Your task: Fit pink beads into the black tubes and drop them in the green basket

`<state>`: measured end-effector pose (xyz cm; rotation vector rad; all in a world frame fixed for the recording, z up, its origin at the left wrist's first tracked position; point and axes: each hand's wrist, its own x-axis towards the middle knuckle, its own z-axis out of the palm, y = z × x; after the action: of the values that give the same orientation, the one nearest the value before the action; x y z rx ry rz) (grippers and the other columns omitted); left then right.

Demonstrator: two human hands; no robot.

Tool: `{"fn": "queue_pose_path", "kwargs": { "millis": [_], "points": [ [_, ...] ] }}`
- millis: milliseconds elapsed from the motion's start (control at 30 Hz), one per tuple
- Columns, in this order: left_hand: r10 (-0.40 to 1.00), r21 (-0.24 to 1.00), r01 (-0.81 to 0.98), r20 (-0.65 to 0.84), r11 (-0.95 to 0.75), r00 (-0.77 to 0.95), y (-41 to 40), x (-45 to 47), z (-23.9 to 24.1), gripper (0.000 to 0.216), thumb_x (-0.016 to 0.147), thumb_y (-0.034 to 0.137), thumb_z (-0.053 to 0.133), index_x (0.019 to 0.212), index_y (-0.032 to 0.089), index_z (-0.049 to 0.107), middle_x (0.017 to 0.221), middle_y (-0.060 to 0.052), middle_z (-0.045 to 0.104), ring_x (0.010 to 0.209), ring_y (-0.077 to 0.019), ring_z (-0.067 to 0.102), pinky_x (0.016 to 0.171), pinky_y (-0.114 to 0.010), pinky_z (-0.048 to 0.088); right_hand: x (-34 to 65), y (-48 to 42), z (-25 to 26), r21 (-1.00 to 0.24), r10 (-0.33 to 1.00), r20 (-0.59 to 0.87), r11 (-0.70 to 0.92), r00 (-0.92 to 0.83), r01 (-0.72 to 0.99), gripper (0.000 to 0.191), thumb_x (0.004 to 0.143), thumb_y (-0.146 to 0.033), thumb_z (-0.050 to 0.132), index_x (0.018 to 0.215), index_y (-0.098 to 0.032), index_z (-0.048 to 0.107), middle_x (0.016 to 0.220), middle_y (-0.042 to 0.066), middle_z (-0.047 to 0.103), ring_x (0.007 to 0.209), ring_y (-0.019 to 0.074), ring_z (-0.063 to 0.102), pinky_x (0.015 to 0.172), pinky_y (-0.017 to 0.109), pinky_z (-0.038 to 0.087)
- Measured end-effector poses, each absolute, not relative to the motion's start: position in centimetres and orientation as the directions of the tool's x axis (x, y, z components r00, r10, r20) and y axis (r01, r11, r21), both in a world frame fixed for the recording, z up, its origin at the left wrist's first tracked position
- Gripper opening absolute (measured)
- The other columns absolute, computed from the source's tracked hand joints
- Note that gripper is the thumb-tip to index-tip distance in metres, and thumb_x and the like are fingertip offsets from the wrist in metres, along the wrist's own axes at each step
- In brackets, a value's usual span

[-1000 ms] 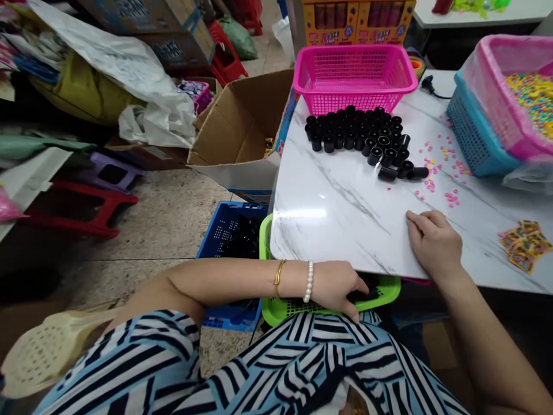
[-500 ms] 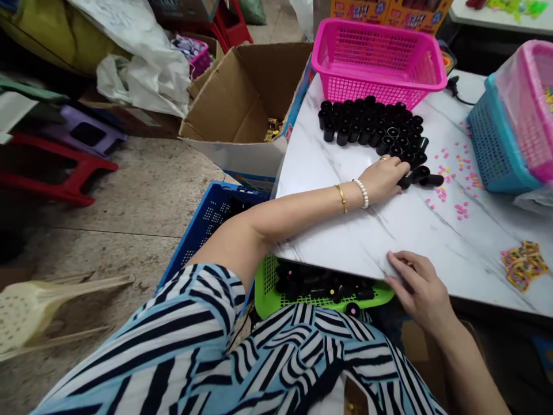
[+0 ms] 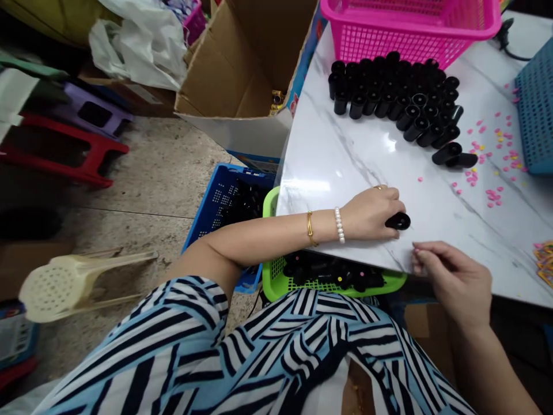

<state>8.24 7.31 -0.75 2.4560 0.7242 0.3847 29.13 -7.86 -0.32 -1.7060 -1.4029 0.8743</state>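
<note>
My left hand (image 3: 367, 212), with a ring and bracelets, is closed around a short black plastic tube (image 3: 401, 221) just above the white marbled table near its front edge. The tube's round end points right, toward my other hand. My right hand (image 3: 460, 276) is at the table edge, thumb and forefinger pressed together; whatever is between them is too small to make out. Beyond my left hand stands a dense cluster of black tubes (image 3: 389, 98), with two leaning or lying at its near right end. Small pink and yellow pieces (image 3: 492, 196) are scattered to the right.
A pink basket (image 3: 410, 34) stands behind the tubes, and a blue basket (image 3: 538, 109) at the right. Under the table edge is a green basket (image 3: 270, 276) holding black tubes. An open carton (image 3: 233, 69), a blue crate (image 3: 203, 210) and stools (image 3: 56, 288) are on the left.
My left hand has drawn back from the cluster toward the table's front edge with a black tube in it. My right hand's fingers have come together, closer to the left hand. The view has shifted down.
</note>
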Motion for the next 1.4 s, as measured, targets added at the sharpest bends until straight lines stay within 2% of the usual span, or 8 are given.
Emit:
{"fn": "queue_pose_path", "kwargs": {
  "millis": [67, 233, 600, 767, 933, 1067, 1233, 1400],
  "points": [
    [0.559, 0.593, 0.380, 0.147, -0.710, 0.816, 7.2, 8.5, -1.5, 0.033, 0.089, 0.038, 0.082, 0.111, 0.013, 0.079, 0.108, -0.011, 0.070, 0.101, -0.0244, 0.062, 0.099, -0.037, 0.049, 28.4, -6.2, 0.5, -0.896, 0.967, -0.039, -0.145, 0.250, 0.420, 0.012, 0.095, -0.035, 0.080, 0.104, -0.029, 0.083, 0.082, -0.001, 0.073, 0.069, 0.0151, 0.065, 0.068, 0.031, 0.054],
    [0.547, 0.574, 0.349, 0.212, -0.741, 0.810, 6.9, 8.6, -2.0, 0.035, 0.093, 0.043, 0.079, 0.113, 0.014, 0.081, 0.105, -0.012, 0.072, 0.105, -0.0277, 0.062, 0.097, -0.039, 0.049, 26.8, -3.7, 0.9, -0.879, 0.972, 0.047, -0.068, 0.229, 0.471, 0.011, 0.088, -0.035, 0.086, 0.096, -0.027, 0.085, 0.095, 0.002, 0.070, 0.086, 0.0167, 0.065, 0.076, 0.032, 0.051],
    [0.541, 0.556, 0.351, 0.221, -0.753, 0.811, 6.8, 8.5, -1.2, 0.030, 0.096, 0.041, 0.076, 0.103, 0.013, 0.082, 0.105, -0.013, 0.074, 0.105, -0.0301, 0.063, 0.095, -0.041, 0.046, 25.3, -3.7, 0.0, -0.929, 0.931, 0.112, -0.025, 0.346, 0.369, 0.012, 0.083, -0.027, 0.090, 0.091, -0.022, 0.082, 0.091, -0.001, 0.067, 0.060, 0.0101, 0.063, 0.055, 0.029, 0.052],
    [0.545, 0.558, 0.364, 0.196, -0.745, 0.815, 6.7, 8.5, -0.9, 0.030, 0.099, 0.042, 0.072, 0.102, 0.014, 0.081, 0.105, -0.012, 0.074, 0.107, -0.0300, 0.064, 0.096, -0.041, 0.046, 25.1, -3.2, -0.2, -0.963, 0.911, -0.058, -0.158, 0.409, 0.217, 0.021, 0.082, -0.030, 0.090, 0.089, -0.020, 0.072, 0.071, -0.004, 0.068, 0.051, 0.0126, 0.063, 0.051, 0.028, 0.056],
    [0.529, 0.539, 0.375, 0.161, -0.754, 0.833, 6.7, 8.4, -0.4, 0.024, 0.098, 0.037, 0.072, 0.103, 0.014, 0.080, 0.103, -0.013, 0.078, 0.105, -0.0278, 0.068, 0.095, -0.039, 0.048, 25.9, -1.4, 0.9, -0.943, 0.907, -0.325, -0.333, 0.267, -0.019, 0.026, 0.077, -0.027, 0.090, 0.084, -0.024, 0.064, 0.051, -0.010, 0.052, 0.040, 0.0094, 0.046, 0.039, 0.023, 0.047],
    [0.565, 0.597, 0.448, 0.011, -0.666, 0.825, 6.6, 8.4, 0.4, 0.029, 0.098, 0.037, 0.071, 0.114, 0.014, 0.079, 0.100, -0.014, 0.079, 0.097, -0.0302, 0.071, 0.079, -0.040, 0.050, 26.3, -0.6, 1.4, -0.875, 0.854, -0.479, -0.484, 0.202, -0.029, 0.025, 0.074, -0.029, 0.089, 0.084, -0.022, 0.066, 0.052, -0.009, 0.054, 0.037, 0.0083, 0.044, 0.035, 0.023, 0.046],
    [0.602, 0.674, 0.463, -0.034, -0.576, 0.798, 6.6, 8.7, 0.7, 0.015, 0.091, 0.025, 0.072, 0.102, 0.019, 0.081, 0.093, -0.012, 0.079, 0.092, -0.0279, 0.073, 0.075, -0.037, 0.050, 26.2, -0.7, 0.8, -0.926, 0.902, -0.360, -0.377, 0.239, 0.029, 0.026, 0.083, -0.029, 0.084, 0.080, -0.026, 0.058, 0.047, -0.012, 0.049, 0.037, 0.0101, 0.048, 0.046, 0.029, 0.060],
    [0.584, 0.677, 0.441, -0.019, -0.590, 0.811, 6.9, 8.4, 0.9, 0.021, 0.090, 0.024, 0.069, 0.104, 0.015, 0.082, 0.096, -0.013, 0.080, 0.091, -0.0258, 0.073, 0.074, -0.034, 0.050, 26.9, -1.1, 0.3, -0.929, 0.924, -0.365, -0.369, 0.113, 0.020, 0.034, 0.082, -0.040, 0.088, 0.089, -0.027, 0.058, 0.048, -0.013, 0.051, 0.042, 0.0123, 0.056, 0.056, 0.034, 0.065]
  ]
}}
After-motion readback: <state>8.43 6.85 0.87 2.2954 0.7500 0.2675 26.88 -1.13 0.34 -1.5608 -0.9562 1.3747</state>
